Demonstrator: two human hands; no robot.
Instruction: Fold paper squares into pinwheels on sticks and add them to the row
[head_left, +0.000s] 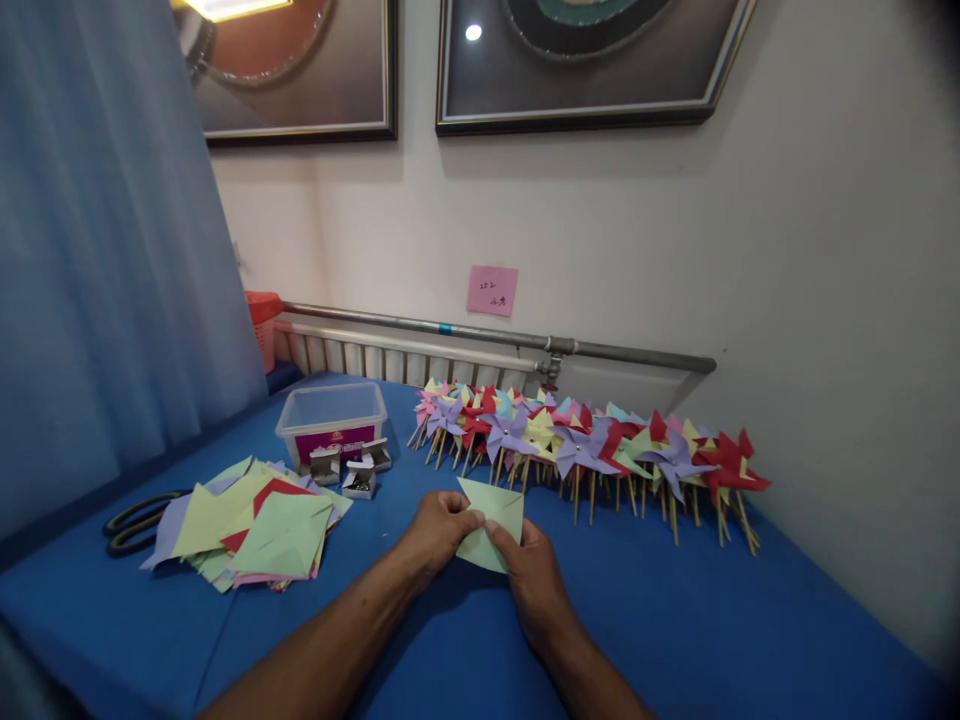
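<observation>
Both hands pinch one light green paper square (491,522) above the blue table (675,620): left hand (439,530) on its left edge, right hand (529,575) on the lower corner (fingertips closed on paper). Left of grip: loose paper stack (255,525). Beyond: finished pinwheels (585,445).

Both forearms are reaching forward and meeting in the middle. The left hand (435,530) and the right hand (529,570) are pinching with fingertips, close together.
</observation>
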